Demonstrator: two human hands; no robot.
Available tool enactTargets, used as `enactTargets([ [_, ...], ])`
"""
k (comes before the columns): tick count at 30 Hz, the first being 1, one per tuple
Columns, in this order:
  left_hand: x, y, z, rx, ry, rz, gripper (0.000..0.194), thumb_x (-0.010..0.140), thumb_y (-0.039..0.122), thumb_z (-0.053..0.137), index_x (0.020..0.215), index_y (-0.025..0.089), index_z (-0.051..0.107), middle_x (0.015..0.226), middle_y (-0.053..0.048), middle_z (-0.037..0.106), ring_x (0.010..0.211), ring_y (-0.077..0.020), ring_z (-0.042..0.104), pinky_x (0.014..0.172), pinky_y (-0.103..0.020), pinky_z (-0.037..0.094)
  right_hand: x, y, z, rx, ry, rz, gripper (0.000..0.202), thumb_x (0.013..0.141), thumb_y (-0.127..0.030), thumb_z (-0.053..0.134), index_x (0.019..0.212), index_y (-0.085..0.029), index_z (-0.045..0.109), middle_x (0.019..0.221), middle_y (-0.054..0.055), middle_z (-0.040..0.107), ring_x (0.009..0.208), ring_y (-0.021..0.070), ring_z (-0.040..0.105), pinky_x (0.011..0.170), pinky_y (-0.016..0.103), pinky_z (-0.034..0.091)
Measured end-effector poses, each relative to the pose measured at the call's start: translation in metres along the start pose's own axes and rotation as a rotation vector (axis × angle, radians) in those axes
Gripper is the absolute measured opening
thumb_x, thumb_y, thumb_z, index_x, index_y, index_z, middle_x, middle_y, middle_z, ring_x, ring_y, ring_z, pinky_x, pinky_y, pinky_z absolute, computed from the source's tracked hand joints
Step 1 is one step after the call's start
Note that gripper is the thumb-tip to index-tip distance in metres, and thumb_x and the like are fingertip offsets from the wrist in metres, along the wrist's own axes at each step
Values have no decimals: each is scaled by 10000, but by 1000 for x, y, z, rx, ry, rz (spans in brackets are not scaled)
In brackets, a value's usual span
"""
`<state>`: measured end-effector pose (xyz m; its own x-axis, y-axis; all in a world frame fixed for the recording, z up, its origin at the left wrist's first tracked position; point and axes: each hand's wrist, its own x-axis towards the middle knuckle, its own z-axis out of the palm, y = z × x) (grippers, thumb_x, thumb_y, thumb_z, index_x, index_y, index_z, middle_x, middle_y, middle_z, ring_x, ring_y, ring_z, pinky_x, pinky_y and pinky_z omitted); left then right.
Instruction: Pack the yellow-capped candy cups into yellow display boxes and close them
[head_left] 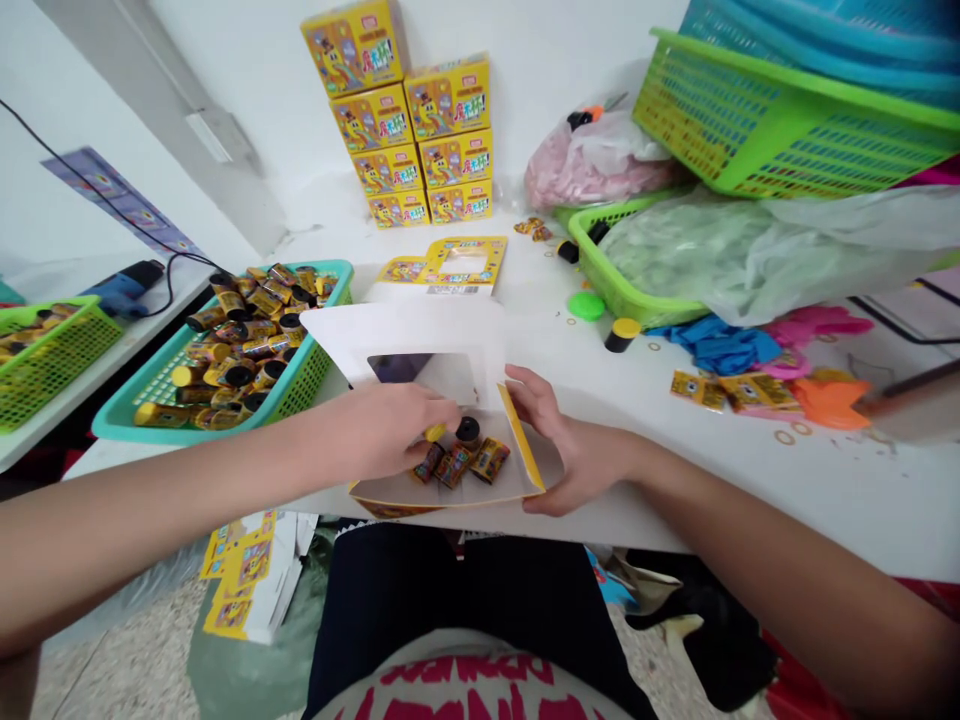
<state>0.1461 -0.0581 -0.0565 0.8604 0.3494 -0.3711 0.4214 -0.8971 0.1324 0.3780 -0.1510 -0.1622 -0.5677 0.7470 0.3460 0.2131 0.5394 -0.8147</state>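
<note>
An open cardboard box (427,320), white inside with a window cut in its raised lid, sits at the table's front edge. Several small printed tubes (491,460) lie in it, and one standing among them shows its black end (467,430). My left hand (401,428) reaches inside from the left, its fingers closed on a small tube with a yellow cap (435,432); the rest of that tube is partly hidden. At the box's right side, my right hand (574,450) clasps the yellow-edged side flap (523,437) between thumb and fingers.
A teal basket (300,395) full of similar tubes stands left. Behind are a flat printed carton (457,262) and stacked yellow boxes (454,100). Green baskets (637,285), bags and deflated balloons (720,345) occupy the right. Folded cartons (251,575) lie below the table.
</note>
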Motion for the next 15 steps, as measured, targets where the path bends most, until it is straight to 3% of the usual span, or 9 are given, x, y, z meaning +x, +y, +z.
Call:
enactTargets([
  [3, -11, 10, -6, 124, 46, -12, 475, 752, 180, 645, 1212, 295, 604, 998, -50, 646, 910, -229, 644, 755, -305, 485, 1, 0, 0, 24, -6, -7, 1287, 671, -377, 804, 1468, -351, -206, 1534, 123, -108, 1494, 322, 49, 1172, 544, 142],
  [5, -14, 17, -9, 218, 13, -20, 468, 775, 117, 603, 1224, 251, 604, 946, -55, 668, 839, -216, 655, 690, -287, 472, 0, 0, 1, 43, 3, -7, 1290, 673, -369, 807, 1467, -350, -209, 1539, 126, -107, 1494, 317, 39, 1176, 537, 130],
  [10, -7, 37, -13, 523, -220, -61, 267, 788, -29, 518, 843, 135, 720, 810, -105, 727, 753, -266, 690, 623, -323, 438, 0, -2, 1, 57, 0, 10, 1290, 677, -355, 802, 1467, -344, -218, 1550, 138, -65, 1492, 323, 59, 1177, 546, 111],
  [15, 1, 43, -9, 552, -260, -47, 241, 797, -27, 550, 799, 112, 746, 825, -150, 753, 753, -294, 711, 627, -336, 456, -1, -2, 1, 61, -6, 21, 1285, 677, -340, 801, 1465, -362, -215, 1556, 126, -72, 1494, 328, 34, 1173, 556, 93],
])
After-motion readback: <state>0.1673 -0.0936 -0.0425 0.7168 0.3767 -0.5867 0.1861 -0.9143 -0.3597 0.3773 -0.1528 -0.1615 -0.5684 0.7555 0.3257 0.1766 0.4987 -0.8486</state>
